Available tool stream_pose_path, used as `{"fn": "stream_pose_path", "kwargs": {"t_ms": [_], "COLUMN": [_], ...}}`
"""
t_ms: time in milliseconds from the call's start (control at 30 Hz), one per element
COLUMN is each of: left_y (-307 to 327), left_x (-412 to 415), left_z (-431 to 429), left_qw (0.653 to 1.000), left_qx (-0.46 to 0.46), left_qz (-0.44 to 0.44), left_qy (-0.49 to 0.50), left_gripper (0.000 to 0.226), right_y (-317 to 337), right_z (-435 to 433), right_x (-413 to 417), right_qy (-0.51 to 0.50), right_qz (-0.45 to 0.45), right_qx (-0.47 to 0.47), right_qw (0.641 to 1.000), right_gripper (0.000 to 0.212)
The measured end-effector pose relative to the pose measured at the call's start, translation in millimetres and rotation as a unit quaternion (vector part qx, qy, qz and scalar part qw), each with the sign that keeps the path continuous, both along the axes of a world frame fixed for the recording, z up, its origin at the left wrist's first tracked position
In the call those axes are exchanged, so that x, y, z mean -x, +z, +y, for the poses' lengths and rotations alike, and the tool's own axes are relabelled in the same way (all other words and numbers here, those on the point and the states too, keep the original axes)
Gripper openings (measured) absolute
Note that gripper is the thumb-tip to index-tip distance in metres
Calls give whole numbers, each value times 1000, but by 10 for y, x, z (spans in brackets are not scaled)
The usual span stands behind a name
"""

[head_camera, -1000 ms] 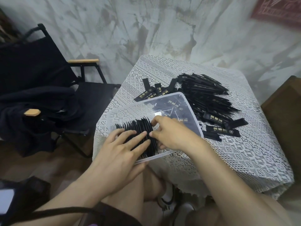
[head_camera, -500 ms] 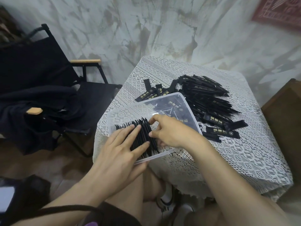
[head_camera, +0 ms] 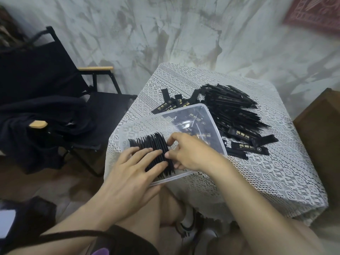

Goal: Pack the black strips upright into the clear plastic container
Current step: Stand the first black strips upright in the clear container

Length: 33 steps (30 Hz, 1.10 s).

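Left hand [head_camera: 128,174] flat (right hand [head_camera: 192,153] curled)

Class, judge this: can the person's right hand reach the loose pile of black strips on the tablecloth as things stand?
Probably yes. The loose pile lies uncovered just beyond the clear container, with nothing over it. The right hand need only release the upright row.

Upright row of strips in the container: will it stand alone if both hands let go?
Likely fans over: the upright row leans, and the left hand pressing it and the right hand pinching its end brace it. Each strip looks thin and light, so probably bends easily.
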<state>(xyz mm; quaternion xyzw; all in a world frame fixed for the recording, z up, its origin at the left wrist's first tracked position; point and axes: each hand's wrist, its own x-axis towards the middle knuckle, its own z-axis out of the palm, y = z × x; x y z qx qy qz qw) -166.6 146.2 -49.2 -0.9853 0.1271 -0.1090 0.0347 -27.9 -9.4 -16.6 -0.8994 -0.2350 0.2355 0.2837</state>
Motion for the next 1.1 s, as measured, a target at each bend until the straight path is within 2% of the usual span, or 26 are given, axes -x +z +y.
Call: {"fn": "stream_pose_path", "kwargs": {"t_ms": [300, 533, 1100], "left_y": [-2, -77, -47], "left_x": [4, 46, -101], "left_z": [-80, -99, -143], "left_qw": [998, 997, 996], "left_qx": [10, 25, 13], "left_qz": [-38, -49, -77], "left_qy": [-44, -48, -47], "left_gripper": [45, 46, 38], "right_y": [-117, -73, -61], "right_z": [-20, -132, -73], "right_x": [29, 95, 13], "right_qy": [-40, -47, -49], "right_qz": [-11, 41, -7], "right_qx": [-21, -68, -9], "right_qw": [999, 996, 999], "right_gripper": [18, 9, 14]}}
